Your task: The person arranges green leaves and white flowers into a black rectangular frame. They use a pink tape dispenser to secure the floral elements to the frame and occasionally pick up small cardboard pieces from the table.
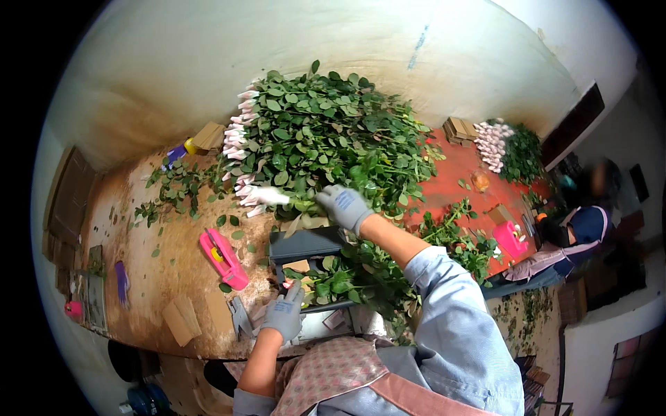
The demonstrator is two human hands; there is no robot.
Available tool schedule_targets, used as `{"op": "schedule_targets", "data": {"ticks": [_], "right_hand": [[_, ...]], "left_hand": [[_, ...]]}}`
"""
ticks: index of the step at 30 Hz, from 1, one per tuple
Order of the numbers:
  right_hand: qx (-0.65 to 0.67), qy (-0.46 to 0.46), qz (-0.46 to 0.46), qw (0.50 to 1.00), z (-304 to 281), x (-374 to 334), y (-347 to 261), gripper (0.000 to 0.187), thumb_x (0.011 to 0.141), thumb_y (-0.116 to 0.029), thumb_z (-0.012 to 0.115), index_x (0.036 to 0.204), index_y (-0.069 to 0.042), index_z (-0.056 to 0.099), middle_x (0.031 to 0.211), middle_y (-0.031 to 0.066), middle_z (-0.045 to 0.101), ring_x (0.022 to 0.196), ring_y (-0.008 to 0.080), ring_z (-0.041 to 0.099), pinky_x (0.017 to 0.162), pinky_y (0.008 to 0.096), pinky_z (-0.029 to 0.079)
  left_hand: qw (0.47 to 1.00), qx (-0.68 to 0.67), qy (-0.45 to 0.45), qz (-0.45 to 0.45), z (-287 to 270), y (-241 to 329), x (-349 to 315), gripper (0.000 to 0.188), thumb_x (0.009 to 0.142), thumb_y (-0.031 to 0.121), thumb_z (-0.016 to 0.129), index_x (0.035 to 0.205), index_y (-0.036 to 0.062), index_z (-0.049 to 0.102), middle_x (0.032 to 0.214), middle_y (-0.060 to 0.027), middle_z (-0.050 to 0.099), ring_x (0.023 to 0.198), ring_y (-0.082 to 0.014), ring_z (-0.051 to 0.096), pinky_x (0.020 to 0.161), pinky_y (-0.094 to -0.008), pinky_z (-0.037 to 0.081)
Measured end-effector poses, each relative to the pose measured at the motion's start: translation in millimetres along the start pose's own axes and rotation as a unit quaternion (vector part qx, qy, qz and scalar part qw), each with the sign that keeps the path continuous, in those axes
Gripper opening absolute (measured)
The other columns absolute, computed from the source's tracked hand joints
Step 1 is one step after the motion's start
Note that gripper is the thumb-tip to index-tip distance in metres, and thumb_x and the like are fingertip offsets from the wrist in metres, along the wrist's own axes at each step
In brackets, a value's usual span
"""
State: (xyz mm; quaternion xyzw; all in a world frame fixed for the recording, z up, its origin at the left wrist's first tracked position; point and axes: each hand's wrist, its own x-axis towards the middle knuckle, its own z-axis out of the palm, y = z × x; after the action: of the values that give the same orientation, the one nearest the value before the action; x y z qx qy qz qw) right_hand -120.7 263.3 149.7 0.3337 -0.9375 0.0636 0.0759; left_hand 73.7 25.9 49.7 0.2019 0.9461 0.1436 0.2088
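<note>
My left hand (283, 317), in a grey glove, lies at the near left corner of a black box-like frame (309, 243), its fingers stretched out beside a pinkish rose bud (288, 284). Leafy rose stems (340, 281) lie across the frame to the right. Beyond it, my gloved right hand (345, 206) is closed on the stem of a rose with a white-wrapped head (269, 197), which looks slightly blurred. Just past that hand is a large heap of leafy roses (326, 132), with pale wrapped heads lined up on its left side.
A pink stapler-like tool (223, 258), a grey metal tool (241, 317) and cardboard pieces (182, 320) lie left of the frame. Loose leaves (177, 186) litter the worn table (139, 277). At right, another person (583, 236) stands by the red tabletop (454, 184), near more wrapped roses (492, 144).
</note>
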Motion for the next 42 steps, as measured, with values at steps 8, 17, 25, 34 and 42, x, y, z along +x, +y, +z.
{"op": "schedule_targets", "data": {"ticks": [8,17,25,34,42], "right_hand": [[0.038,0.117,-0.388,0.913,-49,-1,-122,0.031,0.084,-0.022,0.063,0.113,-0.011,0.061,0.099,0.0076,0.062,0.087,0.0249,0.065,0.067,0.0373,0.053],[-0.191,0.076,-0.264,0.942,-91,-44,-106,0.019,0.088,-0.024,0.063,0.102,-0.012,0.067,0.097,0.0048,0.056,0.085,0.0203,0.058,0.061,0.034,0.048],[-0.168,-0.243,-0.104,0.95,62,-104,-28,0.024,0.093,-0.017,0.055,0.114,-0.012,0.065,0.103,0.0132,0.066,0.091,0.0298,0.068,0.074,0.0448,0.055],[-0.201,-0.225,-0.052,0.952,59,-89,-72,0.021,0.091,-0.018,0.058,0.106,-0.007,0.068,0.1,0.0113,0.067,0.092,0.0264,0.068,0.069,0.0416,0.055],[-0.036,-0.197,-0.09,0.976,122,-50,-83,0.033,0.095,-0.018,0.057,0.124,-0.003,0.061,0.104,0.0161,0.068,0.09,0.0301,0.072,0.069,0.0417,0.058]], "left_hand": [[0.999,-0.045,-0.004,-0.012,10,-6,3,0.062,0.092,0.027,0.066,0.147,0.0049,0.046,0.153,-0.0234,0.044,0.137,-0.0412,0.047,0.114,-0.0524,0.035],[0.999,-0.01,0.031,-0.001,29,-12,4,0.038,0.088,0.018,0.063,0.121,0.0005,0.057,0.115,-0.0243,0.066,0.103,-0.0431,0.065,0.086,-0.0527,0.051],[1.0,-0.001,0.004,-0.004,8,-2,2,0.059,0.083,0.01,0.065,0.14,0.0017,0.052,0.163,-0.0146,0.034,0.114,-0.0357,0.062,0.093,-0.0481,0.05],[1.0,-0.018,-0.017,-0.016,6,-4,6,0.055,0.086,0.013,0.064,0.139,0.004,0.054,0.168,-0.0125,0.026,0.119,-0.0392,0.06,0.096,-0.049,0.05],[1.0,-0.007,-0.012,-0.006,-5,2,5,0.069,0.08,0.012,0.066,0.145,-0.001,0.048,0.162,-0.0145,0.035,0.123,-0.0372,0.055,0.098,-0.0498,0.047]]}}
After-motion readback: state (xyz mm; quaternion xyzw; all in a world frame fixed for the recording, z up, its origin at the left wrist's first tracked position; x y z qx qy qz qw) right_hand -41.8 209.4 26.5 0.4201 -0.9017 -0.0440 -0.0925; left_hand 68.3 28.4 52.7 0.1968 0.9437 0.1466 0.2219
